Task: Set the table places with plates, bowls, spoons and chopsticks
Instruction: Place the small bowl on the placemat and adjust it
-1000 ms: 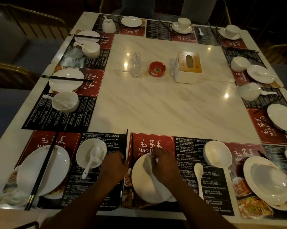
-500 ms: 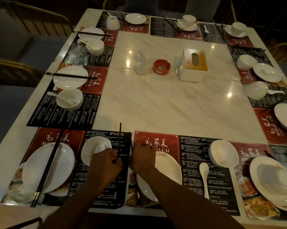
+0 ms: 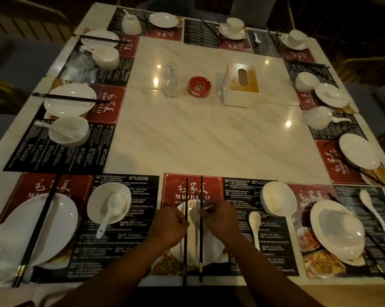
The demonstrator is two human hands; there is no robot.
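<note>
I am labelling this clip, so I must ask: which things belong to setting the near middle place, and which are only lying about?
Job in hand: chopsticks, one held by the left hand, one by the right hand; plate beneath them; bowl; spoon.

Lying about: tissue box; red ashtray; clear glass container.

10 plates (image 3: 69, 107), 10 bowls (image 3: 278, 198), 1 ashtray (image 3: 199, 86), 1 tissue box (image 3: 238, 98)
</note>
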